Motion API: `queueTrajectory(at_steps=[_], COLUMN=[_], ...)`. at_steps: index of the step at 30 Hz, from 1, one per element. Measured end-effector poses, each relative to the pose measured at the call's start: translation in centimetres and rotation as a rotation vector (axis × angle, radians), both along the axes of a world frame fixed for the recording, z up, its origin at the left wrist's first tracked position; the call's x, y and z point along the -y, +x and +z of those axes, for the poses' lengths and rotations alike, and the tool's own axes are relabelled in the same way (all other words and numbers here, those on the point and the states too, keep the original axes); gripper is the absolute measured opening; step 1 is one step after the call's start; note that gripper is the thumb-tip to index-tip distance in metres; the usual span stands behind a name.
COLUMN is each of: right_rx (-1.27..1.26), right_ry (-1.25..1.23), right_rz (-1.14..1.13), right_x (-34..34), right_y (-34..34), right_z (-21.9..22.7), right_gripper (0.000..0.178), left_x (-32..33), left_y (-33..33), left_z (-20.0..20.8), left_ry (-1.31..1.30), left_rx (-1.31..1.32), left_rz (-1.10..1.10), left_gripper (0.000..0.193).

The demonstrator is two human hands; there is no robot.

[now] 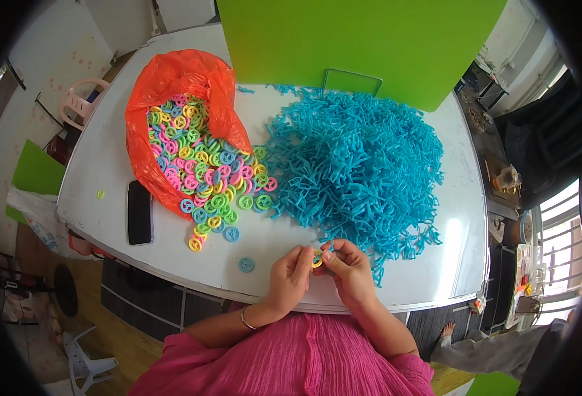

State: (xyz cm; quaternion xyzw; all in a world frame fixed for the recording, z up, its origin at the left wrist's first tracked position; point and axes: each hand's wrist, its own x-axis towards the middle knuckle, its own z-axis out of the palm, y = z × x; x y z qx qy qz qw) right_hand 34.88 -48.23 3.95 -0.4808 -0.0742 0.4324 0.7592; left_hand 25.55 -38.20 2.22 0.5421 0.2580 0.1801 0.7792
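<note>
At the table's near edge, my left hand [290, 278] pinches a small yellow spoked plastic wheel [317, 259] between thumb and fingers. Close against it, my right hand [352, 272] is closed on a small blue forked plastic piece [329, 245], which meets the wheel; the fingers hide how the two fit together. A large heap of similar blue pieces [363, 158] lies just beyond my hands. Pink, yellow, green and blue wheels [202, 155] spill from an open red plastic bag [172, 72] at the left. One loose blue wheel [245, 264] lies left of my left hand.
A black phone [140, 212] lies on the white table [93, 178] left of the bag. Behind the heap stands a tall green panel [363, 39] with a metal wire loop [353, 80] at its foot. Another person's leg [482, 350] shows at the lower right.
</note>
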Motion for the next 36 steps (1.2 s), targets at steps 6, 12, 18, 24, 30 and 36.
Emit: queueTrajectory(at_steps=[6,12,18,24,30,36], right_rx=[0.087,0.156,-0.033,-0.146,0.044,0.054], right_ry=[-0.053,-0.047,-0.047,-0.024,-0.08,-0.082], right_rz=[-0.04,-0.041,-0.056,-0.075,-0.101,-0.136], right_x=[-0.1,0.2,0.1,-0.2,-0.5,-0.6], right_y=[-0.3,0.2,-0.1,-0.8,-0.8,-1.5], right_z=[0.1,-0.6,0.3,0.6,0.2,0.1], right_gripper=[0.01,0.009,0.011,0.011,0.012,0.007], left_x=[-0.2,-1.6,0.3,0.6,0.5,0.7], left_y=[0.0,-0.1,-0.4,-0.7,-0.8,-0.8], left_z=[0.2,1.1,0.4,0.1,0.5,0.6], left_ry=[-0.03,-0.321,0.002,0.036,0.012,0.076], left_rx=[-0.042,-0.077,-0.059,-0.007,-0.013,0.027], left_rz=[-0.003,-0.156,-0.025,-0.003,-0.003,0.035], left_gripper=[0.031,0.033,0.034,0.032,0.032,0.029])
